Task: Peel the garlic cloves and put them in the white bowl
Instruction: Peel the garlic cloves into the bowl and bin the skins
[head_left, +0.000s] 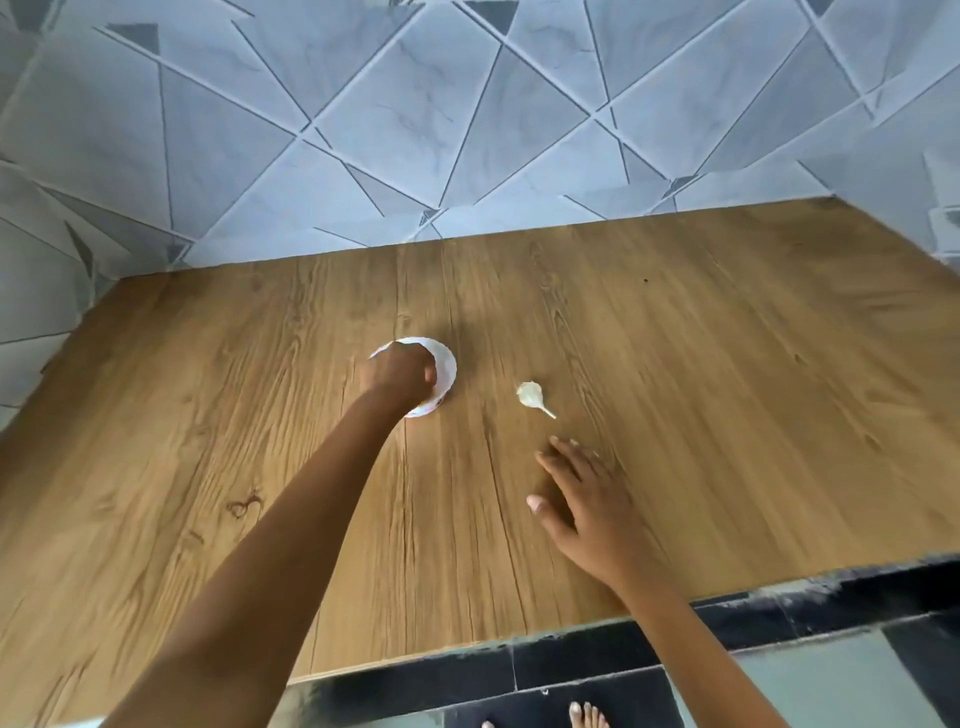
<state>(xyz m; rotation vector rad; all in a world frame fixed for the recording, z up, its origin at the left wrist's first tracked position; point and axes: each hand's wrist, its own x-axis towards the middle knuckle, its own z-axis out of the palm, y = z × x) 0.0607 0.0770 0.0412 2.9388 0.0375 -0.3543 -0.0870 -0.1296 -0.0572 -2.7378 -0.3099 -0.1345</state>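
The garlic piece (531, 394), pale with a thin stalk, lies on the wooden table (727, 364) to the right of the white bowl (444, 358), apart from it, likely so it is within easy reach. The left hand (400, 374) hangs over the bowl, fingers curled downward, probably to drop a peeled clove; whether it holds one I cannot tell. The right hand (582, 493), right of the bowl and nearer the person, is spread flat and empty, just short of the garlic.
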